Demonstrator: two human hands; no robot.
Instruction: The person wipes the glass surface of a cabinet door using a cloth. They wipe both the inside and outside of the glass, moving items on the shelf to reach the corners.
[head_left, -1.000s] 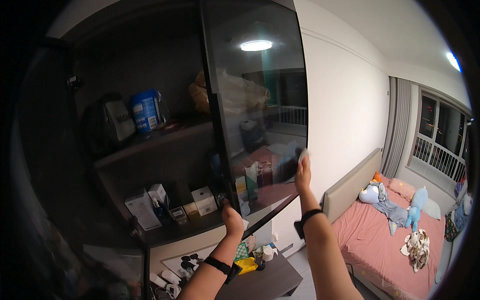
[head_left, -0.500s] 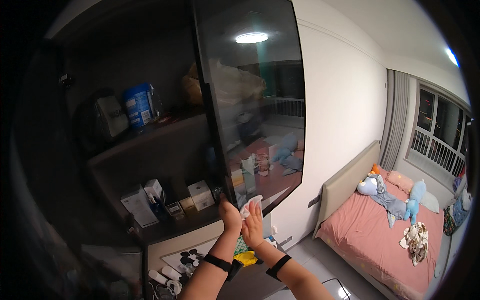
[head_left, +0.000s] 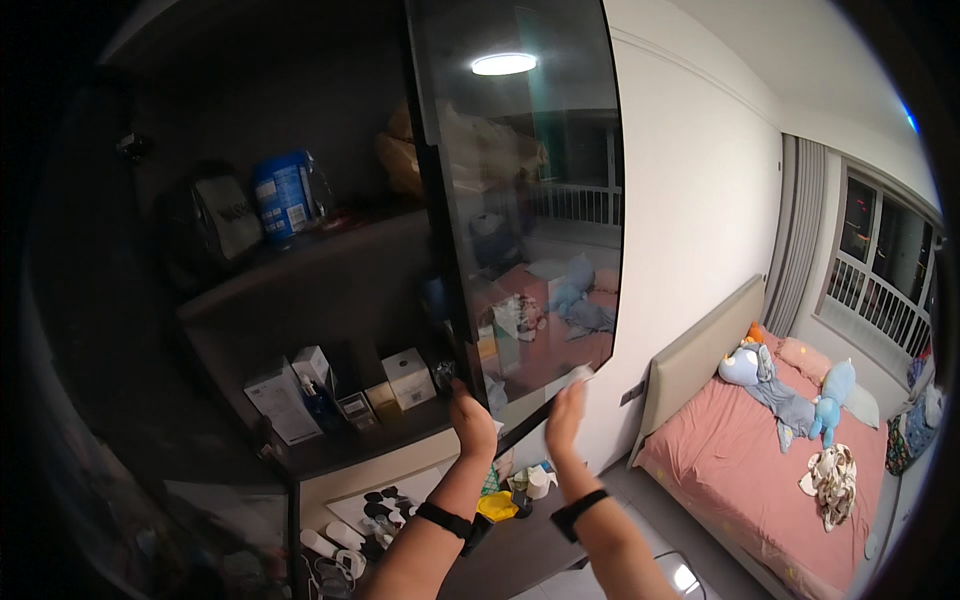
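A dark glass cabinet door (head_left: 540, 260) stands in front of me and mirrors the ceiling light and the bed. My left hand (head_left: 474, 425) is closed at the door's lower left corner, thumb up along the frame; its fingertips are hidden behind the door. By the lower right part of the glass, my right hand (head_left: 567, 418) holds a white wipe (head_left: 581, 374) under its fingers. The wipe is blurred and mostly covered by the hand. Whether it touches the glass right now is hard to tell. Each wrist wears a black band.
Open shelves (head_left: 310, 262) to the left hold a blue tub (head_left: 284, 195), a grey bag (head_left: 225, 212) and several boxes (head_left: 406, 378). Below, a desk carries bottles and a yellow item (head_left: 497, 507). A pink bed (head_left: 745, 470) with plush toys stands at the right.
My right hand has moved right with the wipe, away from my left hand toward the door's lower right corner. My left hand stays at the door's edge; the whole view has shifted slightly.
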